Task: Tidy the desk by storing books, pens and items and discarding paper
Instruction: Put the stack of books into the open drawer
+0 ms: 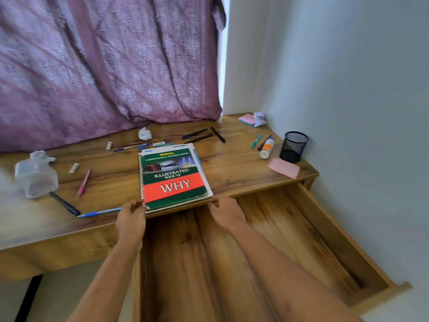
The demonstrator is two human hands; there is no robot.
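A stack of books [174, 176], topped by a green and red spiral-bound one, lies at the desk's [241, 163] front edge above an open drawer [232, 256]. My left hand [131, 217] grips the stack's near left corner; my right hand [224, 211] grips its near right corner. Several pens lie scattered: black ones [199, 134], a blue one [97, 213], a pink one [83, 182]. Crumpled paper balls [145, 133] [260, 118] sit near the back.
A black mesh pen cup [293, 146] stands at the right beside a glue bottle [267, 147], a pink case [283, 168] and sticky notes [246, 119]. A clear plastic container [36, 175] sits at the left. A purple curtain [104, 66] hangs behind; a wall is at the right.
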